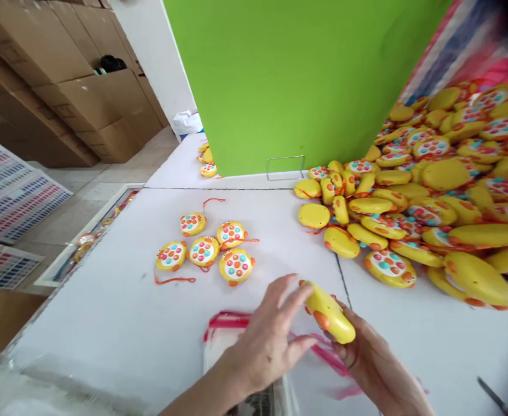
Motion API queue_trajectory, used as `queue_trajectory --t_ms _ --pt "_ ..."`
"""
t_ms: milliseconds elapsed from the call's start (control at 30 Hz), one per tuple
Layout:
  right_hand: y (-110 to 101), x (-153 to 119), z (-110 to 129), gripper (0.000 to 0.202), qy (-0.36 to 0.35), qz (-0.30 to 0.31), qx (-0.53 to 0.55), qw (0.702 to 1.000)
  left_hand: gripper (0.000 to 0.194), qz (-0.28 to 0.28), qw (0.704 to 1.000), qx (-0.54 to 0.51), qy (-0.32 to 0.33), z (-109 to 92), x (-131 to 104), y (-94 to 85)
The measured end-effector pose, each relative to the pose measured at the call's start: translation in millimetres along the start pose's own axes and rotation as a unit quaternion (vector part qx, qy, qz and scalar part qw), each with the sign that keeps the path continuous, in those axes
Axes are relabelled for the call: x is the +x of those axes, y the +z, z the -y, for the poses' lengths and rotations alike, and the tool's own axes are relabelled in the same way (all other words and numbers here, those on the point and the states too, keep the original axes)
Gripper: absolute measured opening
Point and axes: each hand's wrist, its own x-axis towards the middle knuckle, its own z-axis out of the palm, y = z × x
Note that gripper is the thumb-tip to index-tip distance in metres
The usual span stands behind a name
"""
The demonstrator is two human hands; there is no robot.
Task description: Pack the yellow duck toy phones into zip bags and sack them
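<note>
The right hand (364, 352) is closed on one toy (330, 316). The left hand (271, 338), with fingers apart, is just beside it. Beyond this grip lies a pile (370, 205).

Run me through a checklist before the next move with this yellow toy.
1. Right hand holding the yellow toy: ok.
2. Left hand empty, fingers spread: ok.
3. Left hand off the toy: cannot tell; the fingers overlap its end in this view.
4. Five set-apart toys button side up: ok.
5. Pink-edged item fully in sight: not ok; the left hand and forearm hide part of it.
6. Dark pointed tool clear of both hands: ok.
</note>
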Motion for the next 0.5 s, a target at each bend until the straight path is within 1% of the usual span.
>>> queue_trajectory --t_ms 33,100,167,233,267,333,433,467,500 --pt "6 -2 -3 0.039 0.007 0.007 -0.008 1.0 0.071 0.019 1.0 -0.009 0.015 -5 0 4.0" --pt "14 -7 -6 0.041 0.016 0.019 -0.019 1.0 0.068 0.03 0.999 -0.04 0.017 -9 -1 6.6" --pt "17 -11 -7 0.044 0.022 0.02 -0.018 0.999 0.071 0.017 0.997 -0.075 -0.008 -8 -2 3.0" --pt "16 -13 -6 0.044 0.038 0.008 0.0 0.999 0.076 0.01 0.992 -0.115 -0.04 -8 -3 -4.1" --pt "15 -12 -7 0.044 0.052 0.0 0.009 0.999 0.075 0.012 0.989 -0.137 -0.05 -9 -3 -8.0" --pt "13 -12 -10 0.038 0.086 0.0 0.018 0.996 0.064 0.027 0.982 -0.18 -0.052 -13 -3 -14.6" --pt "10 -11 -21 0.026 0.124 0.049 0.004 0.991 0.047 0.075 0.971 -0.221 -0.05 -19 -1 -20.0" --pt "9 -11 -24 0.026 0.107 0.064 -0.017 0.992 0.045 0.089 0.969 -0.226 -0.049 -21 0 -20.8" --pt "7 -11 -27 0.027 0.071 0.069 -0.048 0.994 0.045 0.1 0.968 -0.227 -0.043 -23 0 -21.3"
